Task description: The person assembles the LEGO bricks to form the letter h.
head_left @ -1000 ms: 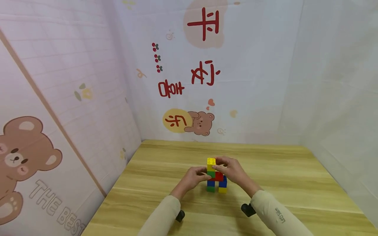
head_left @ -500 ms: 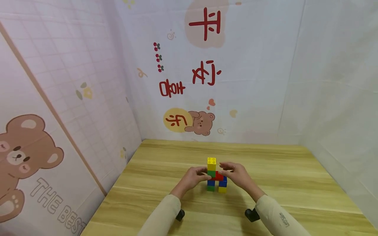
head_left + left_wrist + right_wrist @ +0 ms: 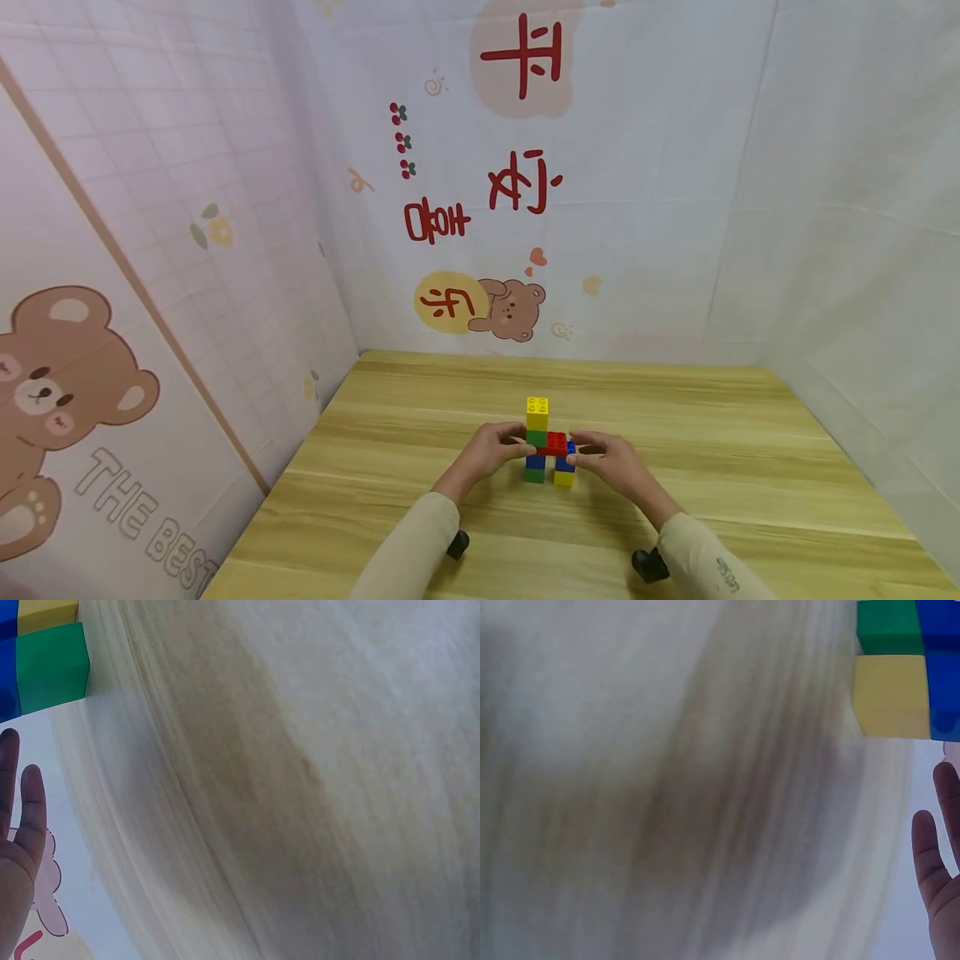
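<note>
A structure of plastic building bricks stands on the table. Its left column has a yellow brick (image 3: 537, 414) on top of a green brick (image 3: 536, 438). A red brick (image 3: 552, 444) bridges to the right column, where a blue brick (image 3: 566, 462) sits on a yellow brick (image 3: 564, 478). My left hand (image 3: 489, 454) holds the left column near the red brick's end, thumb in front, fingers partly hidden behind. My right hand (image 3: 611, 463) is at the right column, its thumb tip over the blue brick; whether it pinches is unclear. The wrist views show lower bricks beside outstretched fingers.
The wood-grain table (image 3: 390, 433) extends around the bricks. A printed white cloth (image 3: 645, 208) hangs behind it, with more cloth on both sides. Black wrist devices (image 3: 649, 566) show beneath the sleeves.
My right hand has left the top yellow brick and moved down and right to the blue brick. The left hand has stayed in place at the left column.
</note>
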Motion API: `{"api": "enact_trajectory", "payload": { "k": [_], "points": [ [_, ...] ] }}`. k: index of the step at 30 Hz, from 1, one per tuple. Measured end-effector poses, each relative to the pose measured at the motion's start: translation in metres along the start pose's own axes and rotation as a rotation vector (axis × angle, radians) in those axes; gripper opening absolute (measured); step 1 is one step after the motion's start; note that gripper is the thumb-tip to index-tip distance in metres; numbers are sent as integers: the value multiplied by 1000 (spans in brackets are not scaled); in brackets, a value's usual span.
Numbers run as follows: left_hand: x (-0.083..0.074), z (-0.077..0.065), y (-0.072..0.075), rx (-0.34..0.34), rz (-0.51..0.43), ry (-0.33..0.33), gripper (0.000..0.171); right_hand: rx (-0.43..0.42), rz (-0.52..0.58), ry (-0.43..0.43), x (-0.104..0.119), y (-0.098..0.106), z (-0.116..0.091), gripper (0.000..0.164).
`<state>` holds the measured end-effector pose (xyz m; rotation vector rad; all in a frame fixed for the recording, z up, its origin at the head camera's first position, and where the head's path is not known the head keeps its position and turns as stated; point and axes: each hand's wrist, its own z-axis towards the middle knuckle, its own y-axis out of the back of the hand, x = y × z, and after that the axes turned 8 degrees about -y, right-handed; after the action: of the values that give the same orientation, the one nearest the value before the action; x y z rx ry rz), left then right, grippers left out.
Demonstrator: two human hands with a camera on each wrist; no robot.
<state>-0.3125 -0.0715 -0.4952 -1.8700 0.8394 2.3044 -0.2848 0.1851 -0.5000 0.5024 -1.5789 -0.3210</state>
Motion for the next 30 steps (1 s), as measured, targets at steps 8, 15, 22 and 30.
{"api": "enact_trajectory", "payload": {
  "k": [8,15,22,30],
  "points": [
    [3,1,-2,-10,-14,-1,43,-37,31,-5,-11,-8,-1,42],
    [7,0,-5,-31,-12,-8,45,-40,105,-19,-15,-13,-4,46],
    [6,-2,-8,-55,-19,-26,46,-58,105,-21,-18,-16,-3,49],
    [10,-9,-16,-65,-8,-4,43,-84,106,-11,-18,-18,-5,47]
  ]
}}
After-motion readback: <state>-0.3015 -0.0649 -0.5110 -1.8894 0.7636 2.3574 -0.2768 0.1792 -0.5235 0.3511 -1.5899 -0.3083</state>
